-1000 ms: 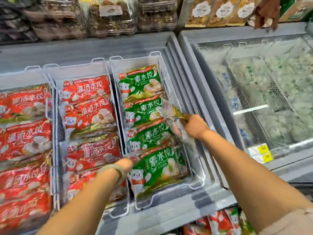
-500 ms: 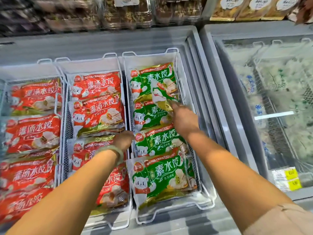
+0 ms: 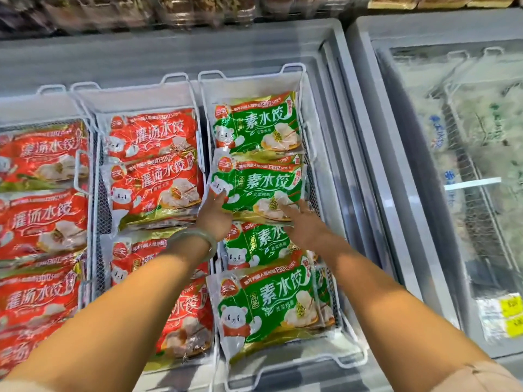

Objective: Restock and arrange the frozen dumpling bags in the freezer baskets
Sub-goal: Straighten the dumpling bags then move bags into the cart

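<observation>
A white wire basket (image 3: 294,69) in the open freezer holds a row of green dumpling bags. My left hand (image 3: 214,215), with a pale bangle on its wrist, grips the lower left corner of the second green bag (image 3: 259,183). My right hand (image 3: 306,225) lies flat on that bag's lower right corner, fingers spread. This bag overlaps the far green bag (image 3: 256,124) and covers the top of another green bag (image 3: 263,244). The nearest green bag (image 3: 271,304) lies at the front. Red dumpling bags (image 3: 154,182) fill the middle basket (image 3: 175,79).
More red bags (image 3: 42,222) fill a basket at the left. To the right a second freezer stands under a frosted glass lid (image 3: 458,142) with yellow price tags (image 3: 509,315) on it. A shelf of packaged goods (image 3: 184,9) runs along the back.
My right hand carried a green bag from the basket's right side and laid it face up as the second in the row. My left hand moved up to its left corner.
</observation>
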